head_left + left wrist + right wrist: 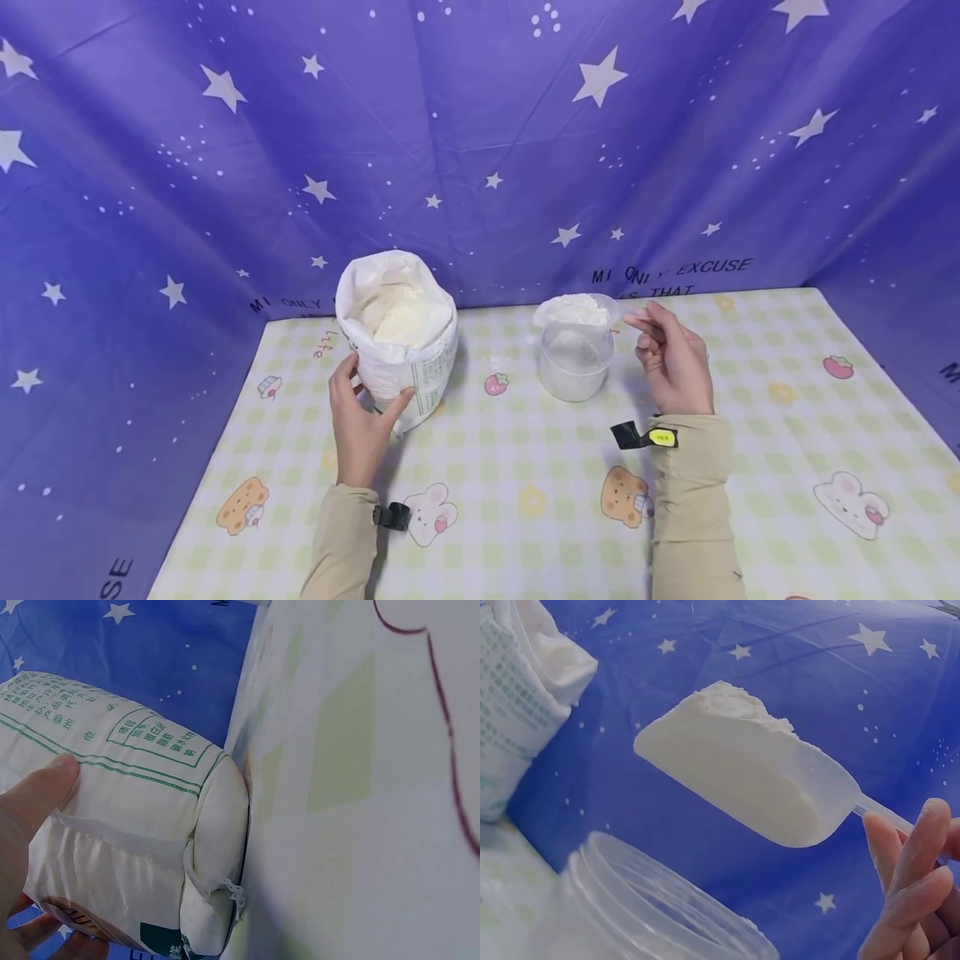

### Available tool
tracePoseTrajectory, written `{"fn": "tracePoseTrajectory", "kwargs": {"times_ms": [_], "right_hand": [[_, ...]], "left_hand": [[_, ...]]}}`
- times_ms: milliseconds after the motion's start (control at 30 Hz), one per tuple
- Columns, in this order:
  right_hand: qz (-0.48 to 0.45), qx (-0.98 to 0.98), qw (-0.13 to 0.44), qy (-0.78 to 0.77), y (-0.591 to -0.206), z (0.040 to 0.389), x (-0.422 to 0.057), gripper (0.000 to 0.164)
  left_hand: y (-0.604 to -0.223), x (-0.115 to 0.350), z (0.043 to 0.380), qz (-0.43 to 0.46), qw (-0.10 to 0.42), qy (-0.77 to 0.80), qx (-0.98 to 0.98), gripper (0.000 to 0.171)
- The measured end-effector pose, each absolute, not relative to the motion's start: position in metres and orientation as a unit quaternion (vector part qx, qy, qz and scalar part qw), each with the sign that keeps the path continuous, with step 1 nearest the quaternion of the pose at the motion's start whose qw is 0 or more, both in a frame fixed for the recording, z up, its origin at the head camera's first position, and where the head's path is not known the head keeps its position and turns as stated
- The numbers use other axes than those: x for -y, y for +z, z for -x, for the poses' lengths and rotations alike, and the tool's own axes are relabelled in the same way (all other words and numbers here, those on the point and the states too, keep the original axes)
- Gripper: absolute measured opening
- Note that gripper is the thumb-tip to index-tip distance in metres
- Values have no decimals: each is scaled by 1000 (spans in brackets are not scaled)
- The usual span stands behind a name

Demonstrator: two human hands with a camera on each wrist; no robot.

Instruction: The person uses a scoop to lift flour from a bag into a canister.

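Note:
An open white bag of flour [397, 333] stands on the table at the left, its top rolled down. My left hand [362, 417] grips its lower side, thumb and fingers curled round the bag [127, 825]. My right hand [671, 354] pinches the handle of a clear plastic scoop [576, 312] heaped with white powder. The scoop [750, 776] hovers level just above the mouth of a clear plastic jar [574, 367], apart from its rim [667, 900]. The jar has some powder at its bottom.
The table wears a pale checked cloth [525, 467] with cartoon animals and fruit. A blue star-printed curtain [480, 142] closes in the back and both sides. Wrist cameras sit on both beige sleeves.

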State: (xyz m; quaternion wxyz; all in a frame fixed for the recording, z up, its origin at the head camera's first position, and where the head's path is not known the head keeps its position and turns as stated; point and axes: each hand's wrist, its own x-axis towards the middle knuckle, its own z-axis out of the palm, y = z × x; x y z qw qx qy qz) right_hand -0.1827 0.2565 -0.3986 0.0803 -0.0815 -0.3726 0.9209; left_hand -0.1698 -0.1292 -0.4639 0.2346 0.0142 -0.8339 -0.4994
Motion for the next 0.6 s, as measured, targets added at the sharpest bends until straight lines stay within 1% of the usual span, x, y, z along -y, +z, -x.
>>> {"fn": "tracePoseTrajectory", "kwargs": {"times_ms": [167, 300, 500, 600], "right_hand": [[88, 385, 107, 913, -399, 180, -263, 18], [99, 408, 139, 897, -397, 177, -268, 17], [136, 460, 186, 858, -393, 174, -271, 18], [157, 490, 201, 834, -391, 173, -270, 20]], "left_hand": [[-464, 129, 169, -16, 236, -501, 833, 90], [-464, 129, 169, -17, 237, -501, 832, 90], [-465, 129, 169, -11, 239, -504, 830, 91], [-466, 130, 170, -7, 241, -502, 830, 91]]}}
